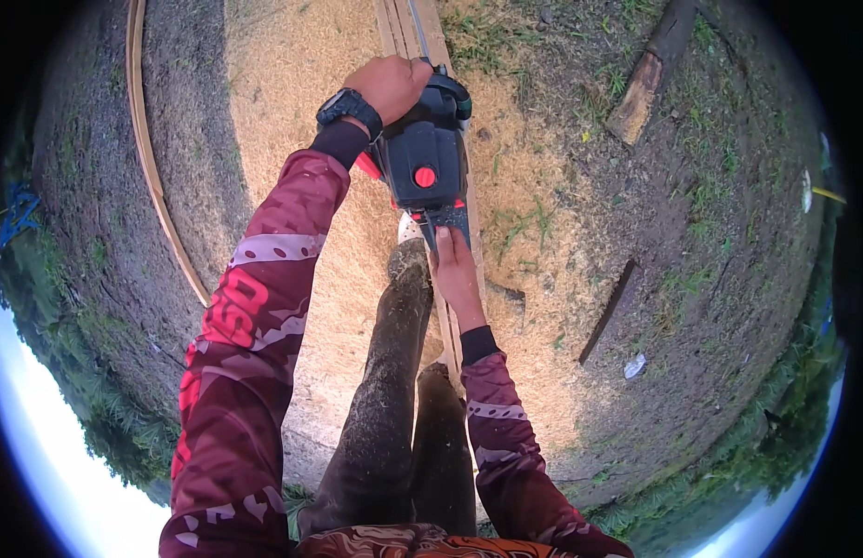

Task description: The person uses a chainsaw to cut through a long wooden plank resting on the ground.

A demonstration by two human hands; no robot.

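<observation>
A black chainsaw (427,153) with red parts and a round red knob lies over a long wooden plank (394,26) between my arms. My left hand (391,86), with a black watch at its wrist, is closed round the front handle. Behind the body, my right hand (457,272) grips the rear handle; some of its fingers are hidden. The guide bar (418,26) points away from me along the plank. Whether the chain is turning I cannot tell.
Sawdust (292,56) covers the ground around the plank. A long thin wood strip (143,139) lies at the left. To the right are a cut log (636,98), a dark narrow piece of wood (608,312) and a pale scrap (635,365). My legs stand close behind the saw.
</observation>
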